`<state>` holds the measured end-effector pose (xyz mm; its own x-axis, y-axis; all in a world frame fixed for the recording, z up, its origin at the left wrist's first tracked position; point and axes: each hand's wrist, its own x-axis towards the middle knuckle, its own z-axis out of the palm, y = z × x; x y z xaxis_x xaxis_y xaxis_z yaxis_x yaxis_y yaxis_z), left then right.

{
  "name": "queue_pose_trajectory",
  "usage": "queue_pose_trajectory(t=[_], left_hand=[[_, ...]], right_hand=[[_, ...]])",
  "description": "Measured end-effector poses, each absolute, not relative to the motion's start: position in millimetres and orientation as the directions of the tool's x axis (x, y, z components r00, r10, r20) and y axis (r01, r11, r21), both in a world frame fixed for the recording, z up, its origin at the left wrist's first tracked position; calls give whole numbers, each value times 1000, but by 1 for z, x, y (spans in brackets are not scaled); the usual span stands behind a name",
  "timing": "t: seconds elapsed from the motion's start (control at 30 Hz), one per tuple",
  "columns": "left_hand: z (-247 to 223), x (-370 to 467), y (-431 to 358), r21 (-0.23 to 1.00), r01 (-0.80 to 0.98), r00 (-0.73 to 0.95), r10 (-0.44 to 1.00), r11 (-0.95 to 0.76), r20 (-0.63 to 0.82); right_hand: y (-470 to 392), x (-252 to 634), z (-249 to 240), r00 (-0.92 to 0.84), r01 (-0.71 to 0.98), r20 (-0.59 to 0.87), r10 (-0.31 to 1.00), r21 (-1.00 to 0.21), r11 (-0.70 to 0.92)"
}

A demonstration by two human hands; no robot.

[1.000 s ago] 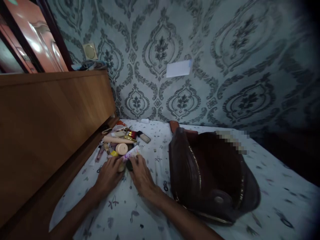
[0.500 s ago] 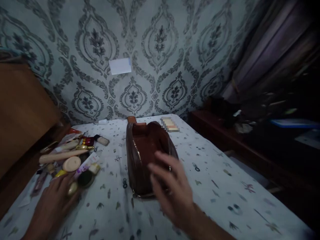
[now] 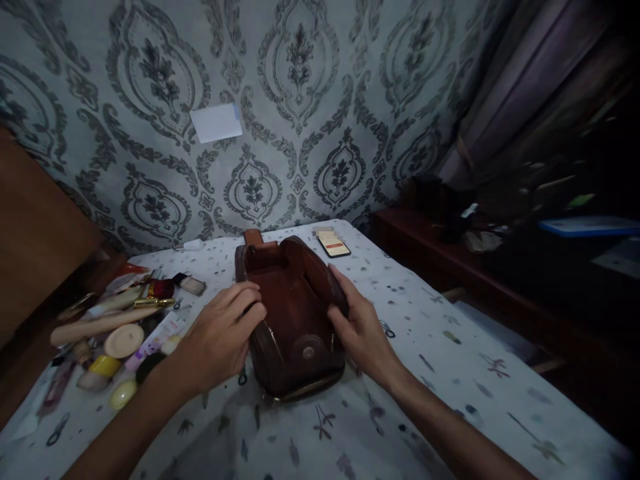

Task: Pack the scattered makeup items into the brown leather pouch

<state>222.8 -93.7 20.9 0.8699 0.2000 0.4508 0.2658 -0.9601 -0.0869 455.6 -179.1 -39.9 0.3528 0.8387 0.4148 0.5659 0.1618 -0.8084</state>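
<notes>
A brown leather pouch (image 3: pixel 285 300) lies unzipped in the middle of the patterned cloth, its inside showing. My left hand (image 3: pixel 220 333) pinches the pouch's left rim, fingers curled over the edge. On the opposite side my right hand (image 3: pixel 363 327) grips the right rim, thumb inside and fingers outside. To the left of my left hand lies a pile of cosmetics, with a round beige compact (image 3: pixel 124 341), a long beige tube (image 3: pixel 103 325), a yellow-capped item (image 3: pixel 105 366) and a small round pale-yellow jar (image 3: pixel 123 395).
A phone (image 3: pixel 334 245) with a lit screen lies behind the pouch to the right. A white plug-like item (image 3: pixel 193 245) is near the cloth's back edge. Brown furniture (image 3: pixel 45 220) stands at the left, a dark red ledge (image 3: pixel 425 260) at the right. Patterned wallpaper rises behind.
My left hand has moved from the cosmetics to the pouch's left rim. My right hand has closed on its right rim. The pouch now gapes wider, and the view has shifted slightly.
</notes>
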Motion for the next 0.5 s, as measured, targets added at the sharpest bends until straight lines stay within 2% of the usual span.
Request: queue_pose_trajectory(t=[0.33, 0.5], left_hand=[[17, 223, -103, -16, 292, 807, 237, -956, 541], [7, 220, -103, -46, 285, 794, 210, -957, 570]], right_hand=[[-184, 459, -47, 357, 442, 415, 836, -864, 240], [-187, 454, -43, 327, 406, 364, 872, -887, 218]])
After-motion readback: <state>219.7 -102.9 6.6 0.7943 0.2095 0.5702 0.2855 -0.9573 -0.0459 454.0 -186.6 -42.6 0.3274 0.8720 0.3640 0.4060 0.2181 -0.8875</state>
